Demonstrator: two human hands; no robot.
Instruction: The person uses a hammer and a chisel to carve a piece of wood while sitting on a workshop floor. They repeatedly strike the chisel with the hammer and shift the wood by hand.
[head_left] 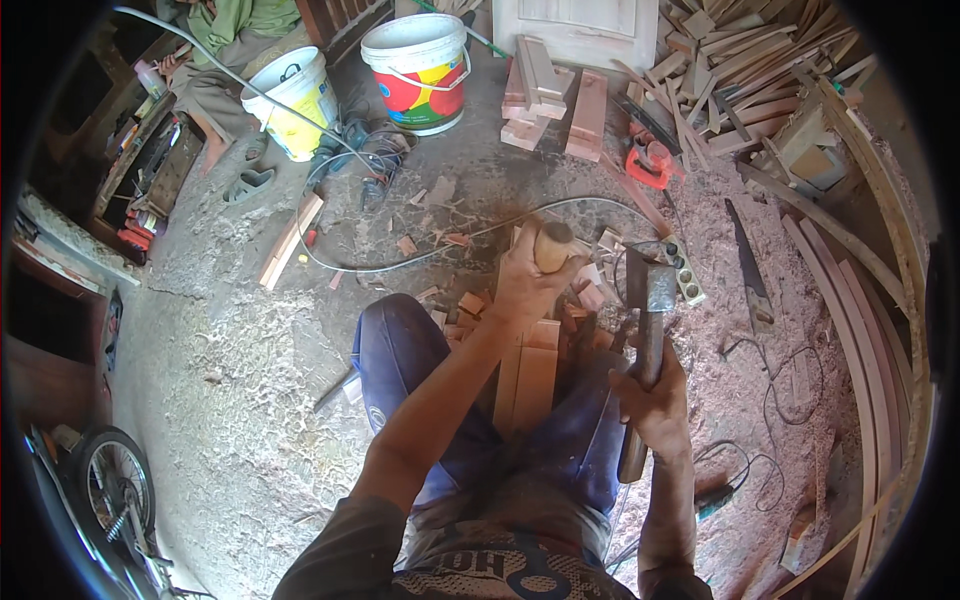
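My left hand (522, 285) is closed around a tool with a thick, round wooden handle (553, 248); its lower end is hidden. It stands above a wooden board (527, 375) that lies lengthwise between my knees. Around the shaft of a hammer (650, 350), my right hand (657, 400) is wrapped, off to the right over my knee. The hammer's metal head (661, 288) is up, level with the left fist and apart from the handle. Small wood offcuts (470, 305) lie about the board.
A grey cable (430, 262) loops across the floor ahead. Farther off stand two paint buckets (415, 75) and stacked wood blocks (586, 115). On the right lie a power strip (686, 270), a handsaw (750, 265), a red tool (652, 160) and long planks (850, 350). A person sits far left.
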